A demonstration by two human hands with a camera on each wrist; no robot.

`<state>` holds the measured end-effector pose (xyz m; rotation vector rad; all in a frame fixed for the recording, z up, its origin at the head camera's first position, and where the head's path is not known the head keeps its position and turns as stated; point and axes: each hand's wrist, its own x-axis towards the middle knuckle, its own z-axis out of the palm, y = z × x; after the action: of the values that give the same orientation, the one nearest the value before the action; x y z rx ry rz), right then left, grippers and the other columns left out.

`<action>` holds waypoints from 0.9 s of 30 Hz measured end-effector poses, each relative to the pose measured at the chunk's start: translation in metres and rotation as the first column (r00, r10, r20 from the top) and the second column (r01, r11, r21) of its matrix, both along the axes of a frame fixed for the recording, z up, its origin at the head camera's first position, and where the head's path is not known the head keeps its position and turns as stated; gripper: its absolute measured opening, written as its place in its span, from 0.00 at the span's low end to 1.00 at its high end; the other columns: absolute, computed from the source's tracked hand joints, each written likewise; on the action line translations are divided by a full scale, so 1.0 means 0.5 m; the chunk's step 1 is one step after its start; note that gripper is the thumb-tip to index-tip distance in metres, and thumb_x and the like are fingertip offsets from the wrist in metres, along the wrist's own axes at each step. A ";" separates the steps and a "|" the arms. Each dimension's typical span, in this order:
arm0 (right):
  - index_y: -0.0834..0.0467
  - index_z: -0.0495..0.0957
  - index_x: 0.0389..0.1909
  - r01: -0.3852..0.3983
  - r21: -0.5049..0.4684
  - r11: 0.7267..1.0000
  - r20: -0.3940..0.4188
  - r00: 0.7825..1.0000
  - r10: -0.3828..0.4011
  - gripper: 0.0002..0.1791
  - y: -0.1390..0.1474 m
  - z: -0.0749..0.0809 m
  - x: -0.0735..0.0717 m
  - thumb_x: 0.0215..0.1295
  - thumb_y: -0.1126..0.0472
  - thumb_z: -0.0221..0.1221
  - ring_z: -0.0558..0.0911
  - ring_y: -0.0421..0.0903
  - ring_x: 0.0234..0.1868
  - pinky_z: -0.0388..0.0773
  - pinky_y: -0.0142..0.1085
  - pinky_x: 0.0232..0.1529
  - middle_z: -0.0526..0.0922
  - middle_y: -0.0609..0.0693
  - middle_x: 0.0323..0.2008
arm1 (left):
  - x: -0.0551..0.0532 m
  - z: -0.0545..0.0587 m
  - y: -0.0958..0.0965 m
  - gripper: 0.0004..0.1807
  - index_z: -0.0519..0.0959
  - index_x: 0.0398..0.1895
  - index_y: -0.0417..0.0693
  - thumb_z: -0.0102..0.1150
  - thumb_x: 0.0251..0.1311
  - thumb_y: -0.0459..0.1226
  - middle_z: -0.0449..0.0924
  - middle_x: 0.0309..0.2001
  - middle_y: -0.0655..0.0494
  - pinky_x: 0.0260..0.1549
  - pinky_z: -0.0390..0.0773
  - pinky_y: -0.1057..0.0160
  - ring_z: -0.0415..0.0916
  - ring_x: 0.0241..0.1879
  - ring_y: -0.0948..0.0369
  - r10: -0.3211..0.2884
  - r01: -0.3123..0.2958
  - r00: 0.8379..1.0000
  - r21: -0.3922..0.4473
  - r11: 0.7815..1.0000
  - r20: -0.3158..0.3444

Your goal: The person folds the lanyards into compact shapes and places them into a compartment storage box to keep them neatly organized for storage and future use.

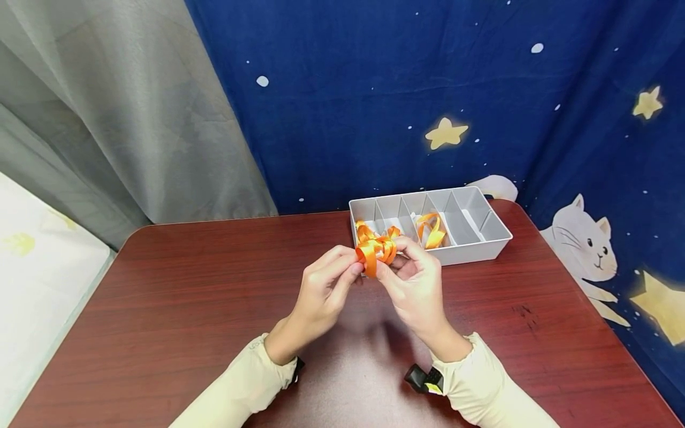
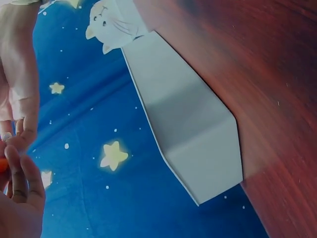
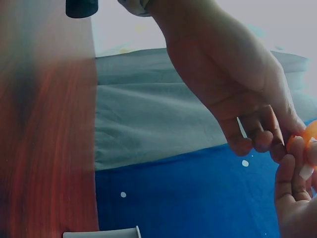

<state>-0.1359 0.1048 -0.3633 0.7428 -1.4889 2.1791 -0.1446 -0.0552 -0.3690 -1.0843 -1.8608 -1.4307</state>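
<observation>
In the head view, a looped orange ribbon is held up between both hands, in front of the grey divided tray. My left hand pinches its left loop between thumb and fingers. The other side of the ribbon is gripped by my right hand. A small white piece shows by the right fingers in the right wrist view; its kind is unclear. Only a bit of orange appears at the left wrist view's edge, mostly hidden by fingers.
Another orange ribbon lies in a middle compartment of the tray. The tray stands at the back of the reddish-brown table. Behind the table hang a grey curtain and a blue star-patterned curtain.
</observation>
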 end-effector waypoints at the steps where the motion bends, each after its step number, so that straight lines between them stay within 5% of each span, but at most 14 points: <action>1: 0.67 0.76 0.41 -0.015 0.003 1.000 0.021 1.000 0.015 0.12 0.001 0.001 0.000 0.58 0.75 0.66 0.84 0.43 0.37 0.83 0.32 0.39 0.79 0.51 0.37 | 0.000 0.000 0.000 0.07 0.81 0.36 0.38 0.53 0.71 0.28 0.78 0.33 0.50 0.30 0.79 0.69 0.77 0.29 0.59 -0.008 0.008 1.000 0.007 1.000 0.006; 9: 0.81 0.64 0.60 -0.176 0.062 0.982 0.197 0.967 0.161 0.33 0.013 0.007 -0.004 0.61 0.68 0.67 0.85 0.43 0.42 0.82 0.31 0.41 0.82 0.50 0.48 | -0.001 0.003 -0.007 0.08 0.81 0.36 0.40 0.55 0.65 0.22 0.76 0.30 0.53 0.29 0.77 0.70 0.75 0.29 0.62 0.011 -0.010 1.000 -0.026 1.000 0.023; 15: 0.85 0.71 0.49 -0.164 0.099 0.981 0.148 0.978 0.148 0.31 0.011 0.000 -0.008 0.62 0.59 0.68 0.83 0.39 0.36 0.82 0.28 0.36 0.83 0.47 0.38 | -0.003 0.006 -0.008 0.08 0.82 0.34 0.40 0.55 0.66 0.23 0.77 0.29 0.53 0.28 0.77 0.71 0.75 0.27 0.63 0.037 -0.035 0.998 -0.059 0.998 0.046; 19: 0.84 0.73 0.44 -0.104 0.136 0.985 0.113 0.990 0.088 0.20 0.008 -0.005 -0.011 0.65 0.68 0.64 0.80 0.39 0.29 0.80 0.28 0.32 0.82 0.47 0.34 | -0.004 0.011 -0.010 0.07 0.84 0.32 0.42 0.59 0.65 0.26 0.78 0.27 0.56 0.26 0.77 0.69 0.75 0.27 0.63 0.098 -0.090 0.992 -0.091 0.992 0.085; 23: 0.82 0.74 0.45 -0.061 0.144 0.988 0.206 0.978 0.030 0.11 0.006 -0.005 -0.011 0.63 0.81 0.55 0.79 0.40 0.26 0.80 0.29 0.32 0.82 0.48 0.32 | -0.008 0.017 -0.008 0.04 0.87 0.33 0.43 0.65 0.63 0.31 0.83 0.28 0.58 0.25 0.74 0.68 0.75 0.26 0.64 0.172 -0.160 0.975 -0.092 0.983 0.140; 27: 0.81 0.75 0.47 -0.043 0.105 0.994 0.325 0.946 0.007 0.12 0.002 -0.003 -0.012 0.64 0.80 0.53 0.79 0.41 0.26 0.80 0.29 0.31 0.82 0.50 0.33 | -0.006 0.016 -0.005 0.05 0.88 0.34 0.43 0.63 0.65 0.32 0.84 0.29 0.58 0.27 0.73 0.70 0.75 0.28 0.65 0.180 -0.164 0.971 -0.105 0.981 0.160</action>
<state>-0.1418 0.1060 -0.3646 0.4521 -1.7806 2.3391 -0.1474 -0.0579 -0.3609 -0.8404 -2.1024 -1.3853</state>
